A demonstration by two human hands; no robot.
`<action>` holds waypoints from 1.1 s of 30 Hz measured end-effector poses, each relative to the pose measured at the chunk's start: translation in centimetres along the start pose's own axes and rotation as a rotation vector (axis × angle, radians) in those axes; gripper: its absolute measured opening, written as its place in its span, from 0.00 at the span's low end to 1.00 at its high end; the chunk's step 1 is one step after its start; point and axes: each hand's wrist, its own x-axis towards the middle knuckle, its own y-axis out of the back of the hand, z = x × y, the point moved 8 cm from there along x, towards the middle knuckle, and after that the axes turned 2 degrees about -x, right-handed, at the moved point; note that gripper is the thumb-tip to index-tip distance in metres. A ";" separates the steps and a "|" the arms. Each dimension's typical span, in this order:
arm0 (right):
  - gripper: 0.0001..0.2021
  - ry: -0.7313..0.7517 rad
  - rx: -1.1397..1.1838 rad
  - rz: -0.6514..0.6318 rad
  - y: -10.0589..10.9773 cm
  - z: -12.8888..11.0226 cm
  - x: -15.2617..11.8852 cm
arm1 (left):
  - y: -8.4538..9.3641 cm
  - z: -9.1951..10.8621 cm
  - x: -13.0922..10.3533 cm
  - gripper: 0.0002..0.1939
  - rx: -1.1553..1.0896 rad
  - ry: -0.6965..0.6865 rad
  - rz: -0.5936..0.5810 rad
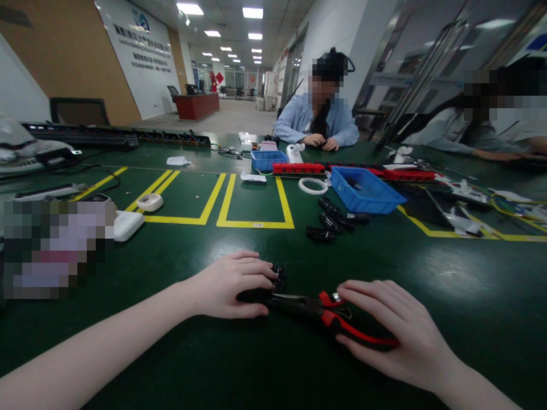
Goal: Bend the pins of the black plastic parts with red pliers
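Observation:
My left hand [239, 285] is closed around a small black plastic part [278, 277] low over the green table, its fingers covering most of it. In my right hand [388, 324] is a pair of long-nose pliers [327, 310] with red and black handles, the fingers and thumb on the two grips. The pliers point left, and their tips reach the black part beside my left fingertips. Whether the jaws are closed on it I cannot tell. Several similar black parts [331, 219] lie in a loose group farther up the table.
A blue bin [365, 191] stands behind the loose parts, with a smaller blue bin [268, 160] farther back. Near them are a white tape ring [313, 185] and a red strip [299, 168]. At left lies a white box [128, 224]. Across the table sits a person [318, 122].

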 end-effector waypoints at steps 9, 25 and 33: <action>0.24 0.009 0.002 0.019 -0.1 0.0 0.2 | 0.0 -0.1 0.0 0.10 -0.008 0.004 0.008; 0.22 -0.037 0.023 0.006 -0.5 -0.3 0.2 | -0.2 -0.5 0.0 0.16 -0.031 0.071 -0.007; 0.21 -0.045 0.004 0.004 -0.6 -0.1 0.3 | 0.1 -0.6 0.0 0.16 -0.081 0.049 0.037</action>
